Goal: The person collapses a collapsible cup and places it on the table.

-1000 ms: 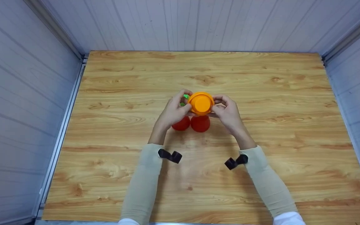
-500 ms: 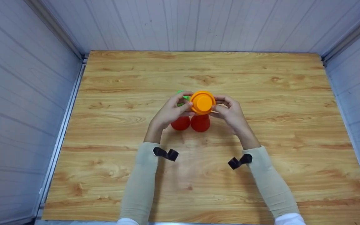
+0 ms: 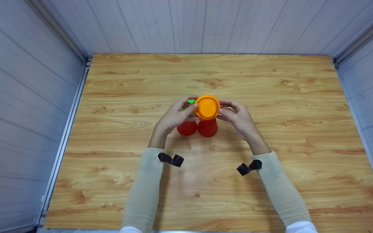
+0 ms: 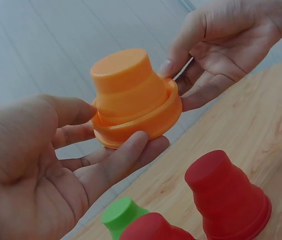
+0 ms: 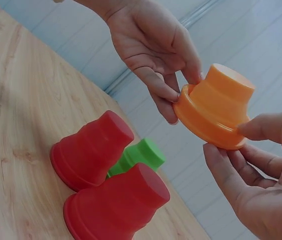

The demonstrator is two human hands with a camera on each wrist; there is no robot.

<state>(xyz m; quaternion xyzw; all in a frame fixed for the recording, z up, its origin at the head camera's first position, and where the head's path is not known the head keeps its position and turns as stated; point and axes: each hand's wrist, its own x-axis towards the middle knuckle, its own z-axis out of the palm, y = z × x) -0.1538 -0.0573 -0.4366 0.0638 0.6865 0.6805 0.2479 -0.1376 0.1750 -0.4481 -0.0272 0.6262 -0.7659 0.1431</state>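
An orange folding cup is held upside down in the air over the table by both hands. Its rim part is turned up around the narrower body, like a brim, in the left wrist view. My left hand pinches one side of the rim, thumb above and fingers beneath. On the opposite side my right hand pinches the rim in the same way. Two red ridged cups stand upside down below the hands, side by side. Behind them is a green cup, partly hidden by the left hand in the head view.
The wood-grain table stretches out on all sides of the cups. Pale panel walls close it in at the back, left and right. A black camera mount sticks out from each sleeved forearm.
The hands have spread slightly apart, the left one moving left. The orange cup shifted a little right, then back left, and its tilt changed slightly. The red cups stayed put.
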